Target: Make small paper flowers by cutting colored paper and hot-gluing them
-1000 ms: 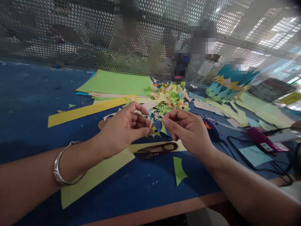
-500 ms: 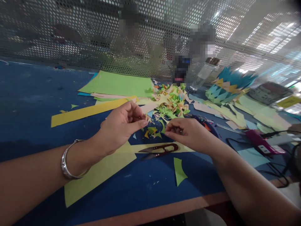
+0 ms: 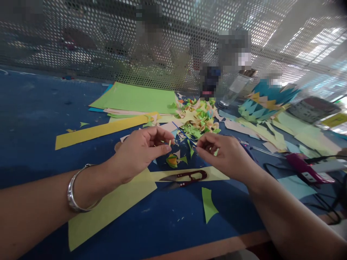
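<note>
My left hand point(image 3: 150, 146), a silver bangle on its wrist, pinches a tiny pale yellow strip point(image 3: 170, 142) between thumb and forefinger. A short way to the right, my right hand point(image 3: 218, 150) has its fingers closed on one end of a thin blue stick point(image 3: 182, 132). The stick slants up and left from the fingertips, and its far tip is free. Just below the gap between my hands lies a small green and orange paper piece point(image 3: 172, 161). Nearer me, dark red thread snips point(image 3: 182, 177) rest on a pale yellow paper strip point(image 3: 218, 173).
Folded paper bits form a pile point(image 3: 200, 119) beyond my hands. Green sheets point(image 3: 143, 97) are stacked behind left, near a yellow strip point(image 3: 89, 133). At right are a paper crown point(image 3: 267, 101), a bottle point(image 3: 234, 90) and a purple power strip point(image 3: 306, 168) with cables.
The blue stick now shows clearly in my right hand, pointing toward my left. Both hands sit slightly further right in the view. The green and orange piece below them looks more gathered.
</note>
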A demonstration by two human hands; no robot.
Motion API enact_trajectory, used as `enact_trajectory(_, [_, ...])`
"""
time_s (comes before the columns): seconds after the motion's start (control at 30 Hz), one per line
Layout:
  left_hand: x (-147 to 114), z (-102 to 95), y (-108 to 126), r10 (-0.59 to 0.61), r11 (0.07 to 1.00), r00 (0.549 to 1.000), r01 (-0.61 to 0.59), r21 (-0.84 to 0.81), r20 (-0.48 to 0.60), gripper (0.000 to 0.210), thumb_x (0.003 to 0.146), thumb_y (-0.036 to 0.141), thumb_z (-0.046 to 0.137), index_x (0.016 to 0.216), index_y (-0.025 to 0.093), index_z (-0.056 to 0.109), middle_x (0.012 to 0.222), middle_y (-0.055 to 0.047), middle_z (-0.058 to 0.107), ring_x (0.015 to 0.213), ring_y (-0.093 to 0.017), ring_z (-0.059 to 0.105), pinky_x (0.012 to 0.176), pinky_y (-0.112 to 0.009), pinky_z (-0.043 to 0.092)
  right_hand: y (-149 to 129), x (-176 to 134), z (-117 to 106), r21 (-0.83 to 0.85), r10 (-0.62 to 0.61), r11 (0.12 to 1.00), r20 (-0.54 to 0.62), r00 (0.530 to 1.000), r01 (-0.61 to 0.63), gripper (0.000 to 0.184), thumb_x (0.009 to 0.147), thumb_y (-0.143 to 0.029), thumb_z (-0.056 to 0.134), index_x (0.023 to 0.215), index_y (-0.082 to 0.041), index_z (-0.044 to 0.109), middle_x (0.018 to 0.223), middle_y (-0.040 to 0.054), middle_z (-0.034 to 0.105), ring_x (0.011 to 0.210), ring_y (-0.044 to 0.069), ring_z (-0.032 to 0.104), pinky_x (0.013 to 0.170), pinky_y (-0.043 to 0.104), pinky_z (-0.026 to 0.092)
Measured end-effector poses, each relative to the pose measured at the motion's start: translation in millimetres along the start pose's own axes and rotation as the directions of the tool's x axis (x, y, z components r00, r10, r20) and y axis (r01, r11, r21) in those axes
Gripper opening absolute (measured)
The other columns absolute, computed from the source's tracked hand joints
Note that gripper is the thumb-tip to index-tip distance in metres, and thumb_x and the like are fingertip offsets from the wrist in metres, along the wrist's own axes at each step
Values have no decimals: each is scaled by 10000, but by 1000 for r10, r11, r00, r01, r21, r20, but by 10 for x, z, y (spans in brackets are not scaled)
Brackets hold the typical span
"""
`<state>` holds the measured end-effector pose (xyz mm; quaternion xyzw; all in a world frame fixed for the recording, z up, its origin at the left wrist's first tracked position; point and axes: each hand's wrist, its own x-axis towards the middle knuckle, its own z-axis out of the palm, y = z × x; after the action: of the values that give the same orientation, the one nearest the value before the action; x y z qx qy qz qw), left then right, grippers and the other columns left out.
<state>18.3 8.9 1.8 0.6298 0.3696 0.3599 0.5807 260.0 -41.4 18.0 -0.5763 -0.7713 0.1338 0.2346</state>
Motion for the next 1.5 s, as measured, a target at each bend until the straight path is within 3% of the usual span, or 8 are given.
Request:
enact_trajectory(0.17, [-47, 57, 39, -128, 986, 990, 134, -104, 63, 245, 781, 140, 758, 984, 176, 624, 968, -29, 703, 887, -128, 650, 810, -262, 524, -33, -47, 8, 61, -131, 989, -47, 990, 134, 71, 919, -234, 598, 859, -195, 599, 733, -25, 598, 603, 85, 531, 584, 222, 429])
enact_trajectory(0.43, [-76, 59, 64, -187, 965, 978, 200, -172, 87, 538, 777, 105, 749, 1247, 208, 508, 960, -27, 746, 772, -120, 668, 738, -257, 503, 16, -44, 64, 97, -203, 975, 33, 979, 199, 64, 930, -214, 595, 872, -189, 602, 739, -27, 581, 613, 79, 524, 598, 218, 423])
enact_trajectory(0.8, [-118, 45, 86, -294, 932, 946, 315, -178, 135, 351, 747, 163, 799, 1081, 173, 691, 1011, -62, 761, 864, -156, 706, 743, -264, 490, 3, -48, 60, 97, -202, 976, 64, 977, 196, 69, 928, -203, 587, 865, -184, 609, 724, -24, 563, 599, 81, 497, 579, 223, 410])
enact_trajectory(1.0, [-114, 47, 133, -362, 918, 927, 373, -137, 95, 244, 794, 293, 779, 996, 167, 726, 834, -65, 762, 802, -147, 701, 670, -223, 484, 8, -49, 63, 111, -201, 975, 77, 977, 192, 68, 927, -201, 585, 869, -183, 616, 722, -23, 563, 592, 79, 494, 573, 224, 409])
enact_trajectory(1.17, [-105, 49, 128, -326, 937, 942, 333, -104, 85, 269, 805, 412, 766, 790, 147, 726, 832, -79, 760, 708, -132, 674, 701, -260, 530, -28, -53, 63, 133, -211, 971, 98, 973, 197, 75, 928, -200, 575, 864, -186, 612, 731, -16, 566, 607, 85, 508, 589, 228, 412])
enact_trajectory(1.3, [-97, 23, 112, -250, 966, 962, 255, -31, 110, 205, 770, 362, 797, 822, 171, 745, 834, -70, 767, 745, -154, 690, 716, -276, 542, -36, -57, 54, 126, -217, 971, 100, 971, 204, 67, 921, -197, 577, 866, -189, 615, 741, -8, 579, 612, 92, 512, 596, 237, 414])
enact_trajectory(1.4, [-97, 1, 138, -148, 981, 983, 133, 141, 108, 177, 790, 365, 772, 853, 201, 754, 786, -44, 761, 678, -146, 662, 621, -250, 500, -27, -62, 50, 128, -220, 970, 98, 970, 207, 59, 915, -192, 581, 867, -192, 615, 742, -7, 583, 611, 93, 520, 594, 236, 417])
enact_trajectory(1.5, [-116, -10, 188, -21, 938, 994, -18, 346, 110, 203, 842, 411, 716, 871, 215, 758, 795, -36, 763, 666, -148, 649, 573, -246, 450, -28, -66, 45, 149, -219, 968, 97, 971, 203, 53, 920, -198, 579, 880, -195, 613, 747, -7, 589, 619, 95, 534, 604, 233, 429])
